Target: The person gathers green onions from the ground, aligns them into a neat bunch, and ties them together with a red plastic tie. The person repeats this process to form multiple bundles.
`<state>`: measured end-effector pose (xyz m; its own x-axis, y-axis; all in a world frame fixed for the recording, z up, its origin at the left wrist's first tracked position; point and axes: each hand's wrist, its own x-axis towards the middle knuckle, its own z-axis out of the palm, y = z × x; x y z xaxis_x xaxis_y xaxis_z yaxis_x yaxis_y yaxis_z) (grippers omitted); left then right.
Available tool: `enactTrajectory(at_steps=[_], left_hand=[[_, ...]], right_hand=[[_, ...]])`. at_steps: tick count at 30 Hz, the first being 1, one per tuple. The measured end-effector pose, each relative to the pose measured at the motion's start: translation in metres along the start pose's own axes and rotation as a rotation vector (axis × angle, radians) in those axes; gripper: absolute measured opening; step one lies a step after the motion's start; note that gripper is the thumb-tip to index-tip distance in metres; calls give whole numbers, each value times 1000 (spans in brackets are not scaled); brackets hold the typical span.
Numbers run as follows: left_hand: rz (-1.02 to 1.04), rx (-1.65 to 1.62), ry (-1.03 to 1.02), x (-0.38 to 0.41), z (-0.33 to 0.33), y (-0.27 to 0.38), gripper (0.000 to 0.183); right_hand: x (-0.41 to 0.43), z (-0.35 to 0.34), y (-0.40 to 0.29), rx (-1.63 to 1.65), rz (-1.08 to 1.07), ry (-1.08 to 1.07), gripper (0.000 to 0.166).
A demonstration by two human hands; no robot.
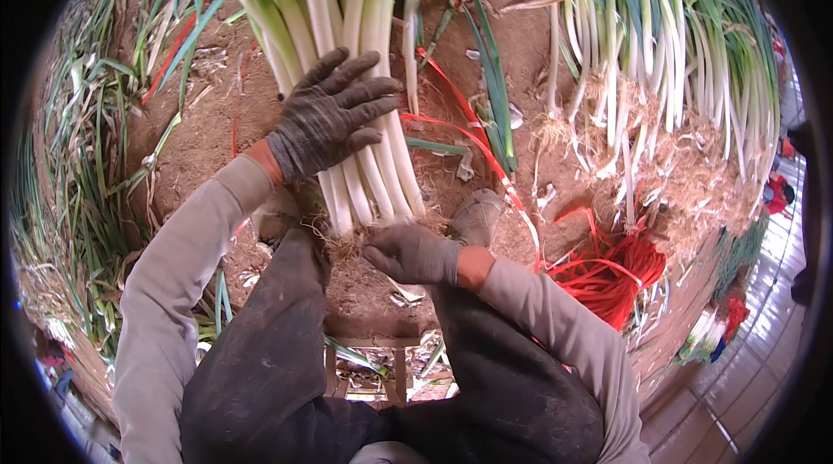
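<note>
A bunch of long green onions (371,187) with thick white stalks lies in front of me, its leaves pointing away and its roots towards my knees. Across the stalks rests my left hand (335,112) in a dirty grey knit glove, palm down with the fingers spread. My right hand (413,254), gloved too, is curled at the root end, against the brown roots (345,246). Its inner fingers are hidden, so whether it grips any roots does not show. Red plastic strap (481,138) runs over the soil just right of the bunch.
A heap of red strap (612,278) lies by my right forearm. More green onions (651,73) with roots are piled at the right. Loose leaves (78,138) cover the left side. Below me are a wooden stool (371,341) and my two shoes; a tiled floor (735,366) shows far right.
</note>
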<state>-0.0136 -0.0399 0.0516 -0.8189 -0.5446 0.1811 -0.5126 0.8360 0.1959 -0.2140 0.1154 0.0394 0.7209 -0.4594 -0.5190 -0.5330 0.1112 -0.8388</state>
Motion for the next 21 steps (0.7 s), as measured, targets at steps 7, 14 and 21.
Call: enactTrajectory(at_steps=[7,14,21], left_hand=[[3,30,-5,0,2,-5,47],[-114,10,-58,2,-6,20,59],[-93,0,-32,-5,3,24,56]], right_hand=[[-27,15,2,-185,-108,-81,30],[-9,0,5,-74,-60,60,41],[-38,-38,51,-18,64,-89,45]])
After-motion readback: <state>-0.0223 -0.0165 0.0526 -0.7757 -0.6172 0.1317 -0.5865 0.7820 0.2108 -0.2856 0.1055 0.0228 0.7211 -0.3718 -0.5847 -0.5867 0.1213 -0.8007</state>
